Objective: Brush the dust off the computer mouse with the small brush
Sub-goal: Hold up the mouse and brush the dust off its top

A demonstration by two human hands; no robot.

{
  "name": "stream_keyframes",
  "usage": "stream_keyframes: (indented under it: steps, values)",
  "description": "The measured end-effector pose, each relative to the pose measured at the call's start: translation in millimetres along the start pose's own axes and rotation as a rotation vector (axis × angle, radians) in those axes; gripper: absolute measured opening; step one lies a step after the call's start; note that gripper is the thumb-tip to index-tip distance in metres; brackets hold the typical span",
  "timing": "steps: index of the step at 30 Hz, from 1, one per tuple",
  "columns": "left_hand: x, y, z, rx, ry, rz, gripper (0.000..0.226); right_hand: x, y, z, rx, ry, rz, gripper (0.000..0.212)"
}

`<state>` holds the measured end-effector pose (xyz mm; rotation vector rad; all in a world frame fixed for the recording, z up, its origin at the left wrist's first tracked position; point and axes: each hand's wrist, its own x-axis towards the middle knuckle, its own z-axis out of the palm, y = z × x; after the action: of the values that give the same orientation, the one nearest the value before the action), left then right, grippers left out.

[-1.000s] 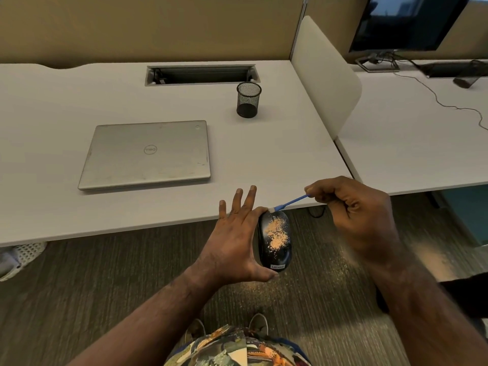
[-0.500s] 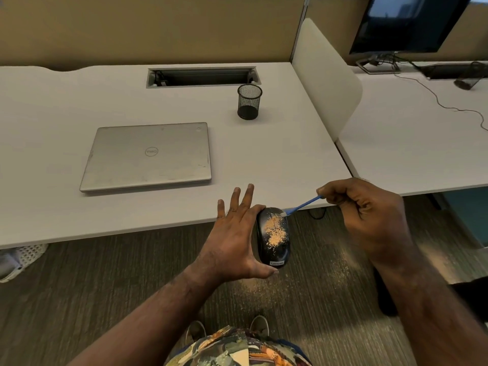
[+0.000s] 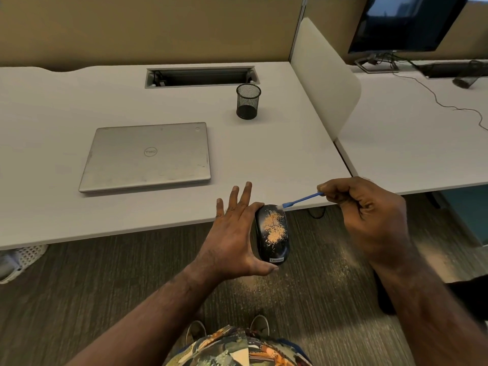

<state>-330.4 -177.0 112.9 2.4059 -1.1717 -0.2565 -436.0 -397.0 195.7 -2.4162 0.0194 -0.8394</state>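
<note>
A black computer mouse (image 3: 272,235) with a patch of orange dust on its top is held in the air just in front of the desk edge. My left hand (image 3: 232,239) holds it between the thumb at its near end and a finger curled over its far end, the other fingers straight. My right hand (image 3: 369,220) pinches the blue handle of a small brush (image 3: 302,199). The brush's white tip touches the mouse's far right end.
A closed silver laptop (image 3: 148,155) lies on the white desk (image 3: 52,114), with a black mesh pen cup (image 3: 248,101) behind it. A white divider panel (image 3: 324,75) separates a second desk with a monitor (image 3: 406,22). Orange dust speckles the carpet (image 3: 311,281) below.
The brush tip has slid from the mouse's far left across to its far right end as my right hand drew right. The mouse stays held in my left hand.
</note>
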Motion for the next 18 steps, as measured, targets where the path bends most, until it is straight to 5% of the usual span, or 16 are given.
stream_keyframes:
  steps: [18]
  values:
    - [1.0,-1.8,-3.5,-0.029,0.003,-0.027,0.128,-1.9,1.1,-7.2,-0.01,-0.042,0.011,0.027]
